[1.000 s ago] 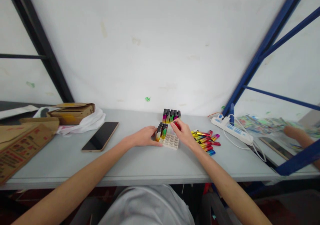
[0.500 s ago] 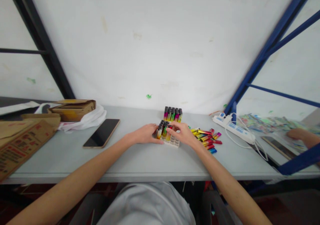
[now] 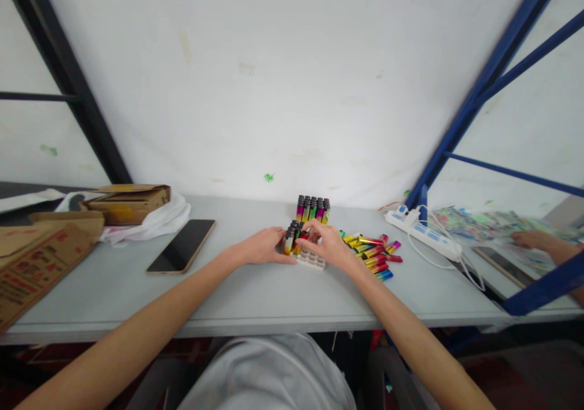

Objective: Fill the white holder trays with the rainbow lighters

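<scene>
A white tray with round slots [image 3: 312, 260] lies on the grey table, several upright lighters [image 3: 289, 243] standing in its left part. My left hand [image 3: 266, 245] rests at the tray's left side, thumb along the front edge and fingers apart beside the lighters. Over the tray, my right hand [image 3: 325, 239] pinches a red-topped lighter [image 3: 303, 236] among the standing ones. Behind stands a block of colourful lighters [image 3: 312, 208] with black tops. To the right of my right hand lies a loose pile of shiny lighters [image 3: 371, 253].
A black phone [image 3: 182, 246] lies to the left, near cardboard boxes [image 3: 132, 204] and a white plastic bag [image 3: 159, 220]. At right are a white power strip [image 3: 424, 233] with cables and a blue frame [image 3: 465, 118]. Beyond it another person's hand [image 3: 531, 239] is near a phone [image 3: 502, 266].
My right hand has moved slightly left with the red-topped lighter, which now sits closer to the standing ones. The whole view has shifted a little. My left hand keeps its place by the tray.
</scene>
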A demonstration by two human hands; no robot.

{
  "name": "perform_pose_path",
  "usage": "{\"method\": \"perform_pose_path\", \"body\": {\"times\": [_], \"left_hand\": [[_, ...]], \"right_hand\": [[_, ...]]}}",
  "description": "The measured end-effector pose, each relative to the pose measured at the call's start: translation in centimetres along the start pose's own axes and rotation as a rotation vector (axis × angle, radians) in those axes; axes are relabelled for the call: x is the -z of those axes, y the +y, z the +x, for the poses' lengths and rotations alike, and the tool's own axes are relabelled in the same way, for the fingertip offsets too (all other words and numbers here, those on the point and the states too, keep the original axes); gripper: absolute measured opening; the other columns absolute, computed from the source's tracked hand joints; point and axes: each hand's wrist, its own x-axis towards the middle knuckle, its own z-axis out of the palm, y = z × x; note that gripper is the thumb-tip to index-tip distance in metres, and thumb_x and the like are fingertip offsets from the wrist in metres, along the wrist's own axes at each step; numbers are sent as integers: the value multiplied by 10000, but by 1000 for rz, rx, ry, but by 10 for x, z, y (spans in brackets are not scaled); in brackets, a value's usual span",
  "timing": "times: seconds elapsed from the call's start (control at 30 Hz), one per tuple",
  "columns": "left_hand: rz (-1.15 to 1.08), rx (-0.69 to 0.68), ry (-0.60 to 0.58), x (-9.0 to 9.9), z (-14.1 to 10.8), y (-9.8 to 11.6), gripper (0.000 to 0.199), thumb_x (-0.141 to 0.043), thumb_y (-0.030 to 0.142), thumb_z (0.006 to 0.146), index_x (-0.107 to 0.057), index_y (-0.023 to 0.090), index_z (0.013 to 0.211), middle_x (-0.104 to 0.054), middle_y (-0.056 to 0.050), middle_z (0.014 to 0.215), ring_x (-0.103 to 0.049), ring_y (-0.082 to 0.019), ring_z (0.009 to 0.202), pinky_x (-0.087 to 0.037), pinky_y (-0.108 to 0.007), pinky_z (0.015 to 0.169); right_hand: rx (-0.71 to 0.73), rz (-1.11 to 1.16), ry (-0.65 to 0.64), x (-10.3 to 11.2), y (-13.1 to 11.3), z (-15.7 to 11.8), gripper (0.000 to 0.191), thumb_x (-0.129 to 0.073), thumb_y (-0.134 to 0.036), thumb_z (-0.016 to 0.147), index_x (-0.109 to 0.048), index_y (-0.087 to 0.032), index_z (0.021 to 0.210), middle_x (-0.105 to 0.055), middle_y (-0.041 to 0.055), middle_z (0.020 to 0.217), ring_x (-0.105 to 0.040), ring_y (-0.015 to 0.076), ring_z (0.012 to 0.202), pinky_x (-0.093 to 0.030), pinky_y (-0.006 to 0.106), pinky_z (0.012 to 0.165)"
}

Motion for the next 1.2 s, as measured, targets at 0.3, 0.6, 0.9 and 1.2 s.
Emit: {"method": "perform_pose_path", "body": {"times": [0.3, 0.6, 0.9, 1.2], "left_hand": [[-47, -41, -12, -1, 2, -3, 543, -731, 660, 791, -678, 168, 1012, -706, -97, 1003, -656, -279, 917, -497, -352, 827], [7, -5, -6, -1, 1, -2, 596, -698, 741, 771, -646, 175, 950, -683, -95, 958, -647, -281, 882, -499, -359, 797], [0, -14, 6, -1, 1, -1, 593, -692, 744, 759, -668, 181, 944, -687, -91, 942, -647, -283, 880, -499, -357, 799], [-26, -5, 0, -2, 1, -2, 564, -711, 705, 770, -659, 178, 964, -691, -90, 964, -648, -278, 887, -491, -348, 790]], "right_hand": [[11, 52, -39, 5, -4, 0, 431, -679, -520, 929, -578, -221, 1223, -669, -33, 753, -611, 150, 638, -463, 257, 625], [-145, -466, 32, 79, 70, -17, 314, -543, -418, 1008, -718, -157, 1013, -718, 151, 1063, -645, 272, 1033, -459, 405, 989], [-365, -620, -85, 56, 76, -22, 602, -673, -659, 877, -688, -178, 1240, -709, 183, 1134, -657, 344, 1071, -461, 461, 970], [-130, -232, 48, 36, 76, -9, 428, -735, -278, 855, -626, -186, 1259, -613, 111, 1204, -642, 202, 964, -543, 407, 949]]}}
